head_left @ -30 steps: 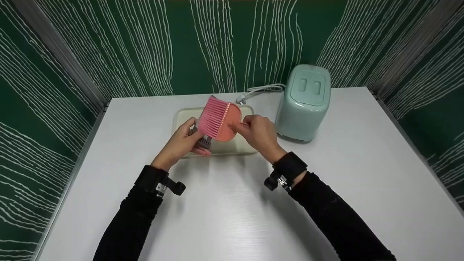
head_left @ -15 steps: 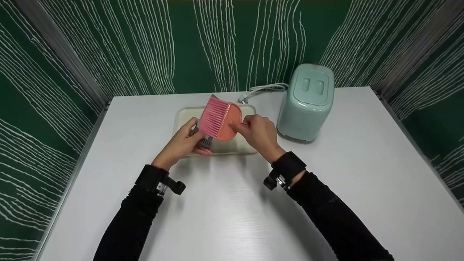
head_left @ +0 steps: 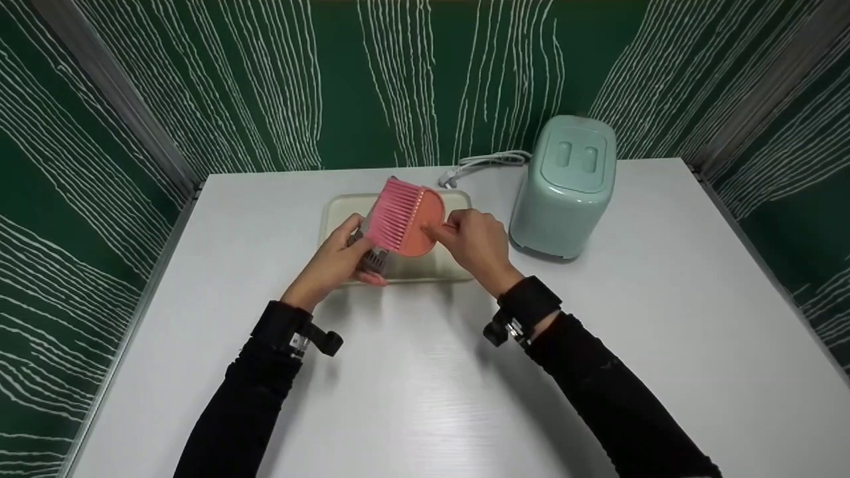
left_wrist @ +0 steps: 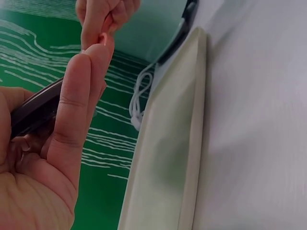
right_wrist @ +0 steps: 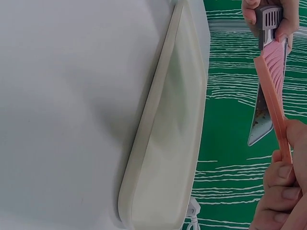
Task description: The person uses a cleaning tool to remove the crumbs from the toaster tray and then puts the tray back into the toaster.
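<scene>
My left hand (head_left: 332, 259) grips the dark grey slotted handle (right_wrist: 269, 17) of a metal crumb tray (right_wrist: 260, 120). Brown specks lie on the tray's metal plate, seen in the right wrist view. In my right hand (head_left: 477, 240), thumb and fingers pinch a small brush (head_left: 424, 226) by its orange half-round body. The brush's pink bristles (head_left: 395, 216) lie over the crumb tray and cover most of it in the head view. Both things are held above a shallow cream tray (head_left: 342, 211) on the white table.
A mint green toaster (head_left: 564, 192) stands to the right of the cream tray. Its coiled white cord and plug (head_left: 458, 171) lie behind the tray. Green walls with white streaks (head_left: 265, 86) rise at the table's (head_left: 398, 398) back and sides.
The head view has shifted slightly, so the toaster sits a little further right in it. Both hands keep their grips, and the brush and crumb tray hold nearly the same position.
</scene>
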`<state>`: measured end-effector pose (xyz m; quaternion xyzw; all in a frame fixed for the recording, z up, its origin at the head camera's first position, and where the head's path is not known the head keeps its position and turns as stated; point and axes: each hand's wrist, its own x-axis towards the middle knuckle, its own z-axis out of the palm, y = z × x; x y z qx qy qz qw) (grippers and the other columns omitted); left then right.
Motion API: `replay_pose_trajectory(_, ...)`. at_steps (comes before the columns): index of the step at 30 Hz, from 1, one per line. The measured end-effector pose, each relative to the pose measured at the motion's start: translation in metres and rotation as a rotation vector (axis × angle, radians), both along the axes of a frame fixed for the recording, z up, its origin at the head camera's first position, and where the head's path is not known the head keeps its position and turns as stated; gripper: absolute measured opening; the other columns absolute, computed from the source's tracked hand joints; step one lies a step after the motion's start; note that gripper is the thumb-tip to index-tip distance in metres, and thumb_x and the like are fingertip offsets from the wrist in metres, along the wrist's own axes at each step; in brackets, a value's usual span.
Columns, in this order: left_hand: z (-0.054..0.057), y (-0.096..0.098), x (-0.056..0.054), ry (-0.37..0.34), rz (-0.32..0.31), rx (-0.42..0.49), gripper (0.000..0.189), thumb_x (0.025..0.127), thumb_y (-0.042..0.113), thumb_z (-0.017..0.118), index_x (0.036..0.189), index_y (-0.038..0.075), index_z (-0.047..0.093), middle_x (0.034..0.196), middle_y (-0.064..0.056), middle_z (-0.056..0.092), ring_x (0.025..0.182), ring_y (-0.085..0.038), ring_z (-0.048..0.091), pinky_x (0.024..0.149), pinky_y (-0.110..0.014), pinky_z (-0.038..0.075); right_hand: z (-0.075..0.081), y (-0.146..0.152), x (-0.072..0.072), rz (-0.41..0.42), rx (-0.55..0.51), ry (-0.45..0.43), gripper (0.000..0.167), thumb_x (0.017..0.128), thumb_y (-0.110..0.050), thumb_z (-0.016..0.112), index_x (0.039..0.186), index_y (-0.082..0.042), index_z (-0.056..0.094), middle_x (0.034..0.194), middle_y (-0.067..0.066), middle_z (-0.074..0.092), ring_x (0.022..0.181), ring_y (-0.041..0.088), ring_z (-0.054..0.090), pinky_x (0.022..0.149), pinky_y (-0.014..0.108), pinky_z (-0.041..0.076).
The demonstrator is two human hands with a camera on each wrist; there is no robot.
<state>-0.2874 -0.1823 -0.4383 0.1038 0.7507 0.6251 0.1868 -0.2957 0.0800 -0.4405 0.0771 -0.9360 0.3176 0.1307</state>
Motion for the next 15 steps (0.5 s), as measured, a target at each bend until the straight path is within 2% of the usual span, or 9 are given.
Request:
replay_pose_trajectory(4, 0.0009, 0.0003, 0.0007, -0.002, 0.004, -0.024, 0.02, 0.115, 0.023, 0.043, 0.132, 0.013, 0.046, 0.125, -0.03, 0.064, 0.078, -0.028, 0.081, 0.084, -0.06, 0.064, -0.0009, 0.0009, -0.0013, 0.002, 0.014, -0.003, 0.06, 0.097, -0.057, 0.076, 0.062, -0.022, 0.042, 0.058, -0.009, 0.037, 0.059, 0.013, 0.04, 0.057, 0.032, 0.027)
replay_pose_trajectory(10, 0.0029, 0.0007, 0.0019, -0.025, -0.025, -0.013, 0.019, 0.114, 0.02, 0.04, 0.127, 0.005, 0.043, 0.129, -0.044, 0.061, 0.075, -0.03, 0.082, 0.072, -0.044, 0.068, -0.0047, 0.0054, -0.0041, -0.021, 0.039, -0.007, 0.061, 0.098, -0.057, 0.075, 0.062, -0.021, 0.041, 0.058, -0.008, 0.036, 0.059, 0.013, 0.039, 0.056, 0.032, 0.025)
replay_pose_trajectory(12, 0.0033, -0.0001, 0.0022, -0.029, -0.029, -0.02, 0.02, 0.114, 0.019, 0.039, 0.127, 0.005, 0.043, 0.126, -0.043, 0.062, 0.075, -0.03, 0.082, 0.07, -0.041, 0.068, -0.0061, 0.0067, -0.0049, -0.025, 0.041, -0.011, 0.061, 0.098, -0.056, 0.075, 0.062, -0.021, 0.041, 0.058, -0.008, 0.037, 0.059, 0.013, 0.039, 0.056, 0.031, 0.025)
replay_pose_trajectory(15, 0.0035, -0.0014, 0.0027, -0.021, -0.031, -0.042, 0.021, 0.114, 0.019, 0.038, 0.128, 0.006, 0.044, 0.119, -0.037, 0.066, 0.076, -0.03, 0.082, 0.072, -0.043, 0.068, -0.0062, 0.0075, -0.005, -0.021, 0.043, -0.011, 0.061, 0.098, -0.056, 0.075, 0.062, -0.021, 0.041, 0.058, -0.008, 0.036, 0.059, 0.013, 0.038, 0.056, 0.031, 0.024)
